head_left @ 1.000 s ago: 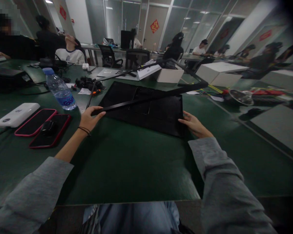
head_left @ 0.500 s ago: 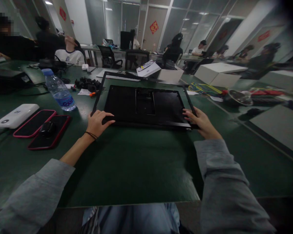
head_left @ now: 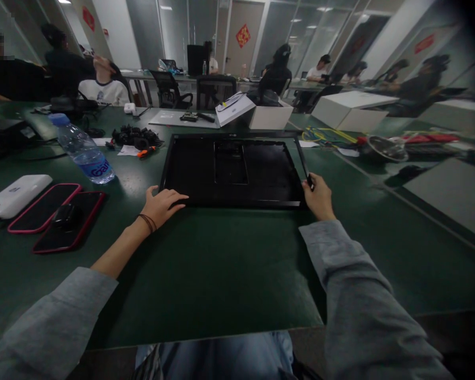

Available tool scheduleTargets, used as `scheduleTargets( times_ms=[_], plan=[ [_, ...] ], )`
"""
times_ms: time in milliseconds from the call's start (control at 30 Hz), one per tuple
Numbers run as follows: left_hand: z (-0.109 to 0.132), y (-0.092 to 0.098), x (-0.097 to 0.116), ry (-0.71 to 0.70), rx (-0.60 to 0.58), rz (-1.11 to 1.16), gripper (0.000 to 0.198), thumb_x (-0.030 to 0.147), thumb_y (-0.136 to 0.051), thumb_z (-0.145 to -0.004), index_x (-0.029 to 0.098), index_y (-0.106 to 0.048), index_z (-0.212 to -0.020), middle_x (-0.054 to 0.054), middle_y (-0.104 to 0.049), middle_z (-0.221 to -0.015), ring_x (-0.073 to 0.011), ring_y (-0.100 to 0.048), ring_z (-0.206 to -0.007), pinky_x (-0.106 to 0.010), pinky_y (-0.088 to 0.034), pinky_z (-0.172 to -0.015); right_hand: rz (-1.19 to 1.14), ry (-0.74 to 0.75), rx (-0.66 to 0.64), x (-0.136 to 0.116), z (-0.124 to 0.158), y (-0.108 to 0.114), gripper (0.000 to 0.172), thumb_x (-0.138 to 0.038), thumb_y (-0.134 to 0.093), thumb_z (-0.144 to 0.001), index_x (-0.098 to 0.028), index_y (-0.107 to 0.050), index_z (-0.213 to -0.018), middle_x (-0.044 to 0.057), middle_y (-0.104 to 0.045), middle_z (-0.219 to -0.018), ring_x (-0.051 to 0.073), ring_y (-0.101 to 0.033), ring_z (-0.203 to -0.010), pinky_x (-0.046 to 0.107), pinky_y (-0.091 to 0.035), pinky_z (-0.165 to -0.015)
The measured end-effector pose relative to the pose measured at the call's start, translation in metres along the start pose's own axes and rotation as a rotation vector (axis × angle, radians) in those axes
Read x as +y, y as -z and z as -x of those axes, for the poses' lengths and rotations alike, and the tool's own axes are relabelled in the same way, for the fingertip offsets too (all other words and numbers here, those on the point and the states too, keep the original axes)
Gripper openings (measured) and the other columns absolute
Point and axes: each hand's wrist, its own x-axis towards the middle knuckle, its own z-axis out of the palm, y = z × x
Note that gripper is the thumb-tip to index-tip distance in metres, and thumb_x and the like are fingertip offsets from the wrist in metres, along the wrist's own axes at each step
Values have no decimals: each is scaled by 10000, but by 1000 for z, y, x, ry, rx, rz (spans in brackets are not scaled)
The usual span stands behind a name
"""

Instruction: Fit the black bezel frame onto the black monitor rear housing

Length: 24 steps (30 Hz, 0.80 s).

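Observation:
A thin black frame [head_left: 261, 134] lies over a black rectangular panel [head_left: 193, 169] on the green table. The panel has a recessed rectangular bay near its middle. At the near left corner, my left hand [head_left: 162, 205] rests on the frame with its fingers apart. My right hand [head_left: 317, 196] is closed on the frame's right side, near the front corner, where that side stands slightly off the panel.
Left on the table [head_left: 206, 285] are a water bottle [head_left: 87, 155], a white device [head_left: 18, 195] and two red-edged phones [head_left: 79, 224]. Behind are tangled black cables [head_left: 132, 138] and an open white box [head_left: 271, 115]. Wires and a metal bowl [head_left: 386, 149] lie right. People sit beyond.
The frame's far edge has come down onto the panel. My right hand has shifted to the frame's outer right side, and my left hand's fingers have spread. The view has shifted slightly.

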Motion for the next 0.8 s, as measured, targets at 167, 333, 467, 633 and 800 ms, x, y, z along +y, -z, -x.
scheduleTargets(
  times_ms=[167, 333, 467, 633, 800],
  plan=[
    [-4, 8, -3, -4, -18, -4, 378, 508, -478, -997, 253, -730, -1113, -83, -755, -1105, -247, -659, -994, -439, -368, -993, 43, -18, -13, -4, 3, -4, 494, -264, -584, -847, -139, -632, -1322, 190, -722, -1216, 334, -679, -1173, 527, -485, -1087],
    [0, 17, -9, 74, -19, 34, 539, 562, -359, -1013, 249, -727, -775, -62, -742, -799, -236, -655, -748, -408, -428, -875, 25, 24, -42, -16, 8, -12, 483, -274, -590, -838, -150, -644, -1302, 181, -729, -1209, 331, -691, -1139, 519, -504, -1056],
    [7, 21, -23, 210, 172, -50, 510, 606, -412, -984, 267, -736, -784, -66, -713, -762, -264, -653, -781, -432, -459, -902, -7, 56, -72, -20, 11, -22, 456, -277, -584, -836, -160, -650, -1272, 174, -741, -1162, 331, -702, -1099, 534, -521, -1020],
    [13, 16, -51, 451, 408, -61, 600, 574, -577, -882, 155, -652, -1305, -193, -680, -1251, -336, -643, -1089, -477, -476, -997, -36, 44, -65, -16, 13, -28, 459, -276, -615, -801, -182, -669, -1247, 146, -753, -1123, 316, -701, -1076, 532, -531, -1015],
    [16, 10, -61, 570, 208, -37, 447, 506, -550, -884, 207, -720, -1169, -158, -751, -965, -348, -703, -913, -483, -535, -859, -33, 47, -60, -20, 15, -27, 458, -268, -598, -824, -167, -661, -1267, 172, -736, -1176, 322, -693, -1101, 535, -517, -1037]
  ],
)
